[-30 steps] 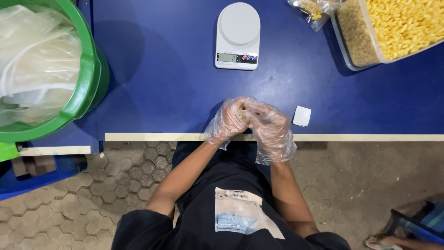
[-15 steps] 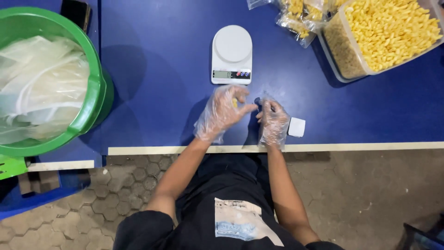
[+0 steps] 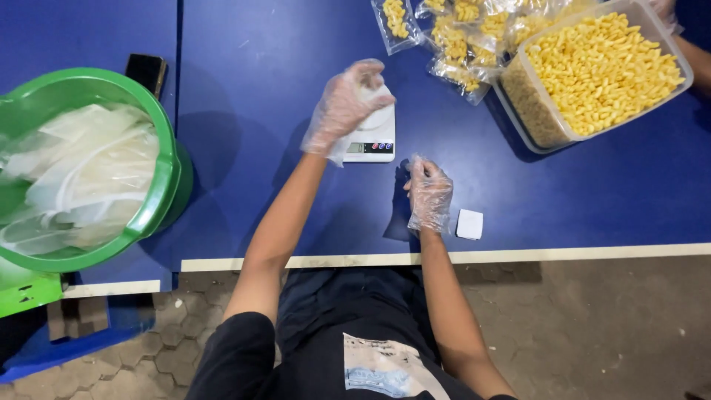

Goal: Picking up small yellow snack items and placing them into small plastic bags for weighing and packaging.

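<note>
Scale (image 3: 374, 137) sits under the loosely curled left hand (image 3: 346, 104); right hand (image 3: 427, 191) rests half-curled, empty, near a white card (image 3: 469, 224).

Blue table (image 3: 259, 67), white scale (image 3: 374, 137), green tub (image 3: 167, 185), snack container (image 3: 522, 96), filled bags (image 3: 452, 44), white square (image 3: 469, 224)

Left hand (image 3: 346, 104): gloved, arm stretched forward, fingers curled loosely, raised toward the surface's far side. Right hand (image 3: 428, 194): gloved, loosely closed, near the front edge.
</note>
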